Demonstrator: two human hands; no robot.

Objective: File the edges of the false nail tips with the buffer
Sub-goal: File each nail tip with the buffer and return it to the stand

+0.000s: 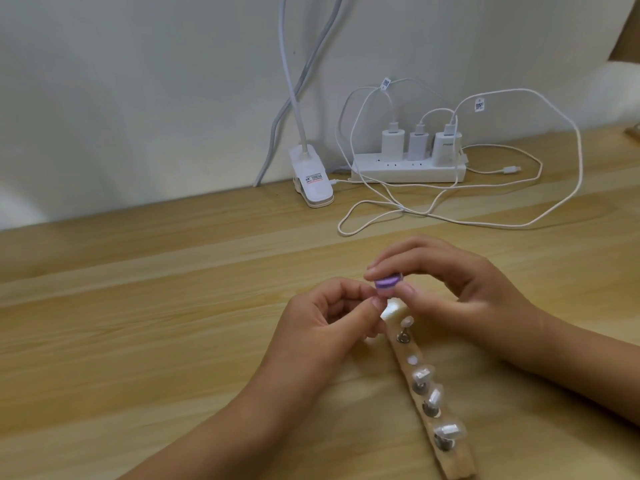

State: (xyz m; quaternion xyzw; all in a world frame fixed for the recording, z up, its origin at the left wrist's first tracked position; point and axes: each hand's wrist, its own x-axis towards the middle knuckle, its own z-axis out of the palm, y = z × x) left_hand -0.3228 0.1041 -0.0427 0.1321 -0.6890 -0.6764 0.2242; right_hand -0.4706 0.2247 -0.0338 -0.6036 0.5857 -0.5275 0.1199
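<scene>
My right hand [446, 285] pinches a small purple buffer block [491, 283] between thumb and fingers above the table. My left hand [329, 317] pinches something small right under the buffer; its fingertips hide it, so I cannot tell whether it is a nail tip. A wooden holder strip [460, 459] lies diagonally below the hands. Several clear false nail tips stand on metal pegs along it, such as the nail tip [423, 373] and the nail tip [449, 430]. One slot [412, 359] has no peg in it.
A white power strip [408, 170] with three chargers sits by the wall, its white cables [381, 216] looping over the wooden table [138, 323] just beyond my hands. A white clip lamp base [311, 178] stands to its left.
</scene>
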